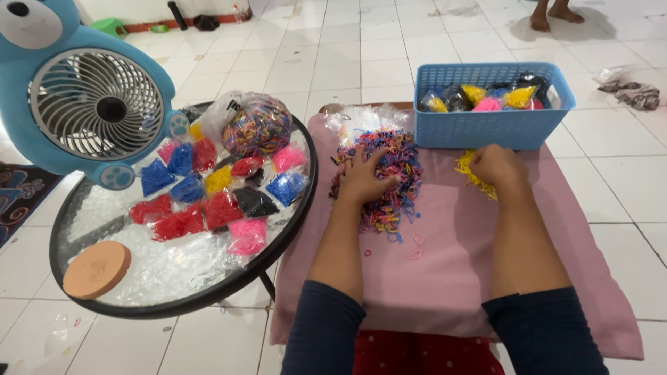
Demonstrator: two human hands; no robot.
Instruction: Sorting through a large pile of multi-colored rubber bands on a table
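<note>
My left hand lies flat, fingers spread, on a heap of small mixed-colour rubber bands on a pink cloth. My right hand is curled into a fist over a small pile of yellow rubber bands near the front of a blue plastic basket. The basket holds small bags of sorted bands in yellow, pink and dark colours. Whether the fist holds any bands is hidden.
A round glass table at left carries several small bags of red, blue, pink, yellow and black bands, a big bag of mixed bands, clear bags and a tan disc. A blue bear-shaped fan stands behind. A person's bare feet show far back.
</note>
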